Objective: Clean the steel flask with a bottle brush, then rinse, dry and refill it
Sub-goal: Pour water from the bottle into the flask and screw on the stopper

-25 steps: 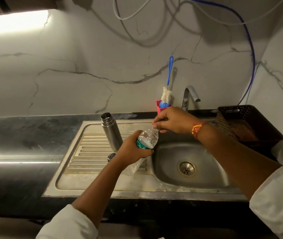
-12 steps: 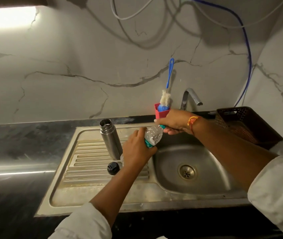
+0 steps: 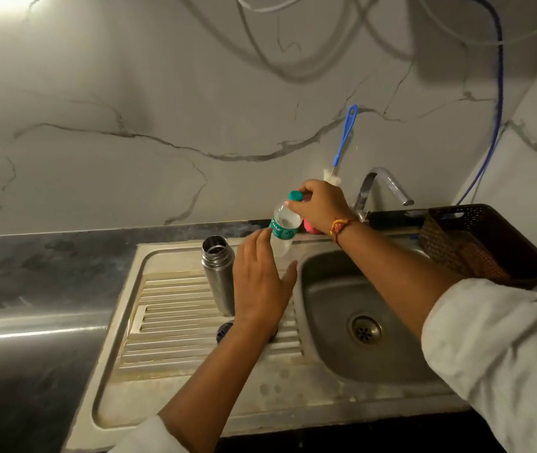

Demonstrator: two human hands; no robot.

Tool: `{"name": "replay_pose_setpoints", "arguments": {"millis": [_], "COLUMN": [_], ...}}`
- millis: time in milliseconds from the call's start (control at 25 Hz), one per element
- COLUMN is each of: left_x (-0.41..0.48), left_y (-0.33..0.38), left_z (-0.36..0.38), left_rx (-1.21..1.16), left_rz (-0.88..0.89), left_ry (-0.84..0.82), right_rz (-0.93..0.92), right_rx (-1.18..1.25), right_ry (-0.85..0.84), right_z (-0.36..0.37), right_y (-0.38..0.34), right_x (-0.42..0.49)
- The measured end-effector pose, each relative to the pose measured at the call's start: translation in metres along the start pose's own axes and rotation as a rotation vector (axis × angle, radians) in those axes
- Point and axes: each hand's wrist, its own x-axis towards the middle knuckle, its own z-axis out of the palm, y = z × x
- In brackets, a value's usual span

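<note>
The steel flask (image 3: pixel 218 274) stands upright and uncapped on the ribbed drainboard (image 3: pixel 169 322) of the sink. Its dark cap (image 3: pixel 223 332) lies just in front of it, partly hidden by my left wrist. My right hand (image 3: pixel 317 206) holds a clear plastic water bottle (image 3: pixel 282 223) with a green label by its neck, the green cap on top. My left hand (image 3: pixel 262 286) is spread, fingers apart, just below the bottle and right of the flask, holding nothing. The blue-handled bottle brush (image 3: pixel 344 138) stands in a red holder (image 3: pixel 309 226) behind my right hand.
The steel sink basin (image 3: pixel 332 322) with its drain (image 3: pixel 364 331) lies to the right, the tap (image 3: pixel 384 186) behind it. A dark woven basket (image 3: pixel 476 243) sits at the far right. Dark countertop (image 3: pixel 38 289) extends left. Cables hang on the marble wall.
My left hand has let go of the plastic bottle and opened below it. My right hand now carries the bottle alone by its neck, lifted higher and more upright.
</note>
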Motion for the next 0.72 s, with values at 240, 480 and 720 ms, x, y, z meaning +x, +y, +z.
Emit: {"name": "replay_pose_setpoints", "arguments": {"millis": [240,480,720], "left_x": [0.049,0.068,0.076], "left_y": [-0.054,-0.106,-0.129], "left_z": [-0.049,-0.060,-0.051], "left_rx": [-0.029,-0.208,-0.282], "left_rz": [-0.022,-0.222,-0.310], "left_ry": [0.104,0.116,0.071], "right_rz": [0.013,0.030,0.068], "right_rx": [-0.002,-0.101,-0.118], "right_ry": [0.041,0.041,0.053], "right_z": [0.063,0.100,0.114], "right_y": [0.003,0.007,0.010], "right_x": [0.065,0.109,0.131]}}
